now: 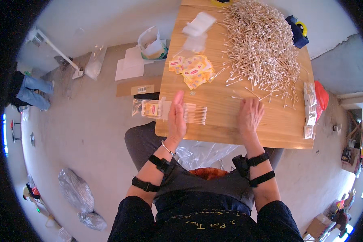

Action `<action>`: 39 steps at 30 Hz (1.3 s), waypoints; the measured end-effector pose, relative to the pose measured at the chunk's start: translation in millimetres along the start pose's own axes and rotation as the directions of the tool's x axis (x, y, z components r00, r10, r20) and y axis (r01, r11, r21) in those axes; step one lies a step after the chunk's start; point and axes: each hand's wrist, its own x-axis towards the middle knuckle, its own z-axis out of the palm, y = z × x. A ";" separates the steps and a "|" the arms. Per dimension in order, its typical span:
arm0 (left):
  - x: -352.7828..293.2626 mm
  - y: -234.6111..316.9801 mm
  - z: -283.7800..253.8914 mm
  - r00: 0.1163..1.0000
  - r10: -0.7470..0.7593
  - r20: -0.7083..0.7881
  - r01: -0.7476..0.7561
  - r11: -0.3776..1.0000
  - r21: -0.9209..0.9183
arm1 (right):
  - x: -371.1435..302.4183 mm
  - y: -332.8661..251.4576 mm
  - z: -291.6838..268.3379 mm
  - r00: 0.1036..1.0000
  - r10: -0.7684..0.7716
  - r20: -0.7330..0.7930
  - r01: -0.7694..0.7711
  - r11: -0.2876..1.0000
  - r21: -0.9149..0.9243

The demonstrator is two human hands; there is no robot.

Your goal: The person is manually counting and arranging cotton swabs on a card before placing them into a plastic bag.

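The left hand [176, 117] stands on its edge near the counter's near left corner, fingers straight and together, its grip open. A neat row of cotton swabs [196, 114] lies on the counter just to its right, sticks running side to side. On the hand's other side is a clear packet [151, 108] with swabs and a yellow card inside, reaching out past the counter's left edge.

The right hand [252, 115] is palm down toward the near edge, right of the row, with its fingers bent to the counter [220, 131]. A loose swab [237, 97] lies by its fingertips; I cannot tell whether its grip is closed on anything.

A big heap of swabs [262, 44] covers the far right part of the counter, with strays spilling toward the right hand. Yellow cards [194, 71] lie in a loose pile near the left edge. Small packs [309, 105] line the right edge, beside a red bag [321, 96].
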 end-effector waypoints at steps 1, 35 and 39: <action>1.4 0.3 2.2 1.000 -0.004 0.008 0.004 1.000 -0.022 | 3.1 -4.2 3.4 0.993 -0.104 -0.049 0.104 0.994 0.009; -3.3 11.5 7.7 1.000 0.020 0.024 -0.016 0.988 -0.152 | -34.9 -101.8 12.0 0.991 0.034 0.126 -0.130 0.242 0.961; -2.7 13.3 9.0 1.000 -0.004 0.025 0.008 0.987 -0.162 | -41.4 -107.2 14.5 0.987 0.049 0.155 -0.161 0.136 0.978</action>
